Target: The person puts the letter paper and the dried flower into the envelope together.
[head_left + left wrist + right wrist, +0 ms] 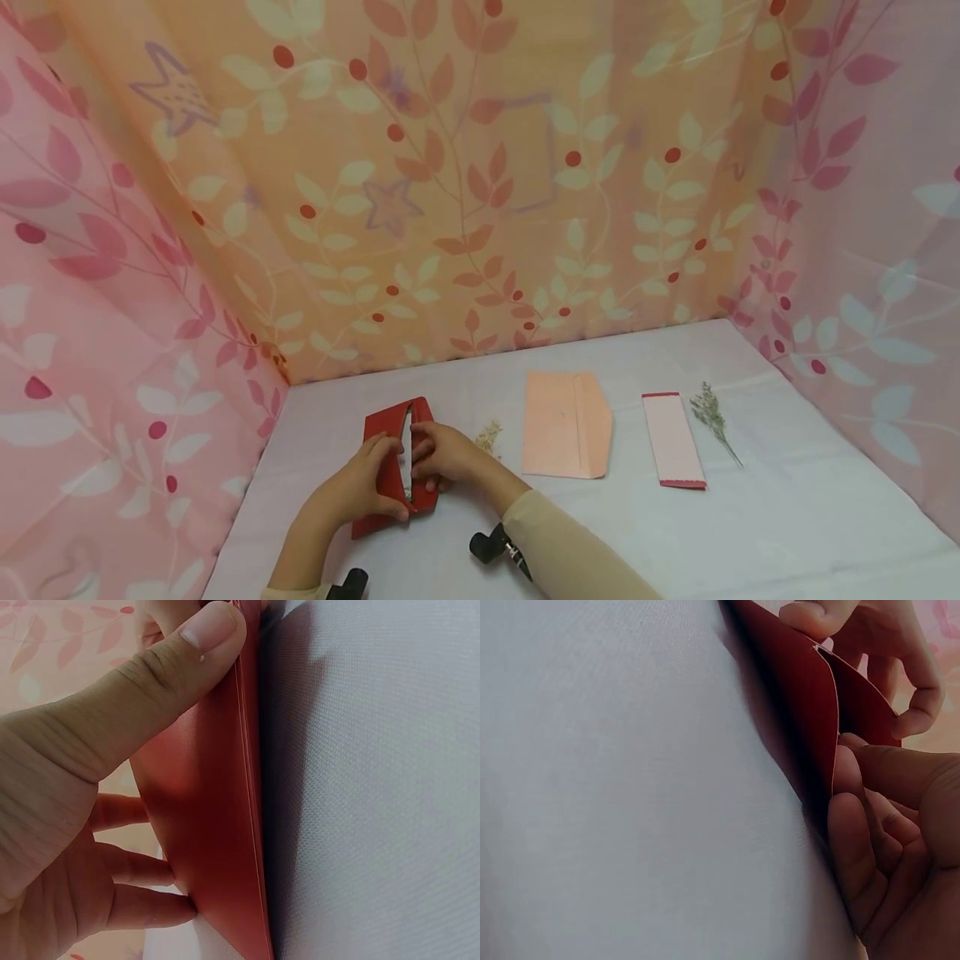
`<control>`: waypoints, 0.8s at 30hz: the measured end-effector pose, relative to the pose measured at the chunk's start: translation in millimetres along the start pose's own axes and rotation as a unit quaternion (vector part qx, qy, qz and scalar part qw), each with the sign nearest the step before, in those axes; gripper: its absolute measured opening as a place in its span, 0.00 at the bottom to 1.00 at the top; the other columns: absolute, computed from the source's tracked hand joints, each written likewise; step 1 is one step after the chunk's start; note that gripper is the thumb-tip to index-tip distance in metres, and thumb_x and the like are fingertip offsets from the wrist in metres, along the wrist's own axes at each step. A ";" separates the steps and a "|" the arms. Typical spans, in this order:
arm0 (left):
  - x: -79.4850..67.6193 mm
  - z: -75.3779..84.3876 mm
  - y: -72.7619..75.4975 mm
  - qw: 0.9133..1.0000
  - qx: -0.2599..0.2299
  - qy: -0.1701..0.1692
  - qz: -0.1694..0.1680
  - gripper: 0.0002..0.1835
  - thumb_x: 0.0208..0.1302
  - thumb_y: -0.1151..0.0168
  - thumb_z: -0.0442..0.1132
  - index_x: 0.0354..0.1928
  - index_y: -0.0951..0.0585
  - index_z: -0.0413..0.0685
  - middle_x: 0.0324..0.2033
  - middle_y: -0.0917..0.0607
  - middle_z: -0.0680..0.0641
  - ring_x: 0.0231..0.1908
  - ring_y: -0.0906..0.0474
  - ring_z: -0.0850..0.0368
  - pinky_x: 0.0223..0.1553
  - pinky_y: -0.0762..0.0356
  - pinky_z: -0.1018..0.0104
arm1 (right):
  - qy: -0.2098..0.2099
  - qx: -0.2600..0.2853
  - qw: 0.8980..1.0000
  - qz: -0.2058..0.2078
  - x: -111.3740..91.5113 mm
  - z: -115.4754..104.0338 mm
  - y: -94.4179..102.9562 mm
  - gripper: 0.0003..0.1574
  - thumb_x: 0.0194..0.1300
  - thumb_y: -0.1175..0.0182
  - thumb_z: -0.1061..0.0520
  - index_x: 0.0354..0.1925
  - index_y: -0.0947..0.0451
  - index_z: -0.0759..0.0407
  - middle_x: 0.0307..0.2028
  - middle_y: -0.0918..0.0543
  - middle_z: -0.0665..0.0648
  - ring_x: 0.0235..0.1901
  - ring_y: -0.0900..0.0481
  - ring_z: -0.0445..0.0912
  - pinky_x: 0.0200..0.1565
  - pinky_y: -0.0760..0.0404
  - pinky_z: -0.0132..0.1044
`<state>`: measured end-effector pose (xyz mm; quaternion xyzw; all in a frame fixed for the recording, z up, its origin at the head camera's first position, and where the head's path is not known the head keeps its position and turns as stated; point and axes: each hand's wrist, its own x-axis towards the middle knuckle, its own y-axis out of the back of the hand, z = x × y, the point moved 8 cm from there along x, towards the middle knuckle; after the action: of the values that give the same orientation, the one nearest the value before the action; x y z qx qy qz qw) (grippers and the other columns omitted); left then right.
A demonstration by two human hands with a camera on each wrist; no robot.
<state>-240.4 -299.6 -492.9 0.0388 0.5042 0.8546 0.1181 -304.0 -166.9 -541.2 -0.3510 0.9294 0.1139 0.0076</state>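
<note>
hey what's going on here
A person is holding a red envelope with both hands over the white-covered table. The left hand grips it by opposite edges, and the right hand pinches the edge of its opening. The mouth gapes, showing something white inside. To the right lie a peach envelope, a pale pink card with red ends and a greenish sprig; a yellowish sprig lies just beyond the right hand.
</note>
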 end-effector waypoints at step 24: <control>-0.6 2.6 0.2 1.000 -0.004 -0.006 -0.002 0.52 0.33 0.15 0.65 0.63 0.28 0.56 0.74 0.37 0.31 0.69 0.33 0.31 0.63 0.30 0.33 | -0.012 -0.014 1.000 0.002 5.6 -4.0 -5.9 0.45 0.60 0.26 0.59 0.72 0.32 0.53 0.38 0.12 0.46 0.19 0.15 0.46 0.17 0.21 0.36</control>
<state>-239.3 -297.7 -491.5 0.0424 0.5006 0.8559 0.1225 -304.1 -175.7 -539.0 -0.3476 0.9283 0.1311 0.0137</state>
